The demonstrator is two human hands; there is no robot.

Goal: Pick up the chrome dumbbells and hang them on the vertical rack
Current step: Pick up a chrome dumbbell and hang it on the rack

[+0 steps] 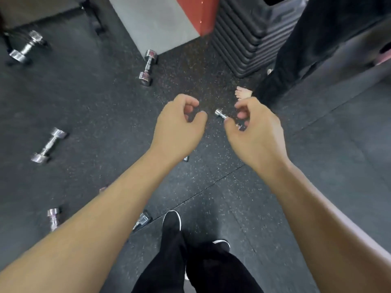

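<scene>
1. Head view, centre of frame: both bare forearms reach forward and down over a dark speckled rubber floor (pixel 105 102).
2. The left hand (pixel 179 123) has its fingers loosely curled and holds nothing.
3. The right hand (pixel 254 127) curls thumb and fingers about the handle of a small chrome dumbbell (pixel 220 114), just right of centre. Blur hides whether it grips or only hovers above it.
4. More chrome weights lie apart on the floor: the upper-left dumbbell (pixel 26 48), the upper-centre dumbbell (pixel 148 67), the mid-left dumbbell (pixel 48 144), and the lower-left dumbbell (pixel 54 216), partly hidden by the arm.
5. The vertical rack is not in view.
6. Upper right: another person's dark trouser leg (pixel 296 60) and bare foot (pixel 243 93) stand very near the small dumbbell.
7. Doing this step well likely means wrapping the whole hand round the handle's middle, not pinching it, so the smooth chrome cannot slip, then lifting straight up, clear of that foot.
</scene>
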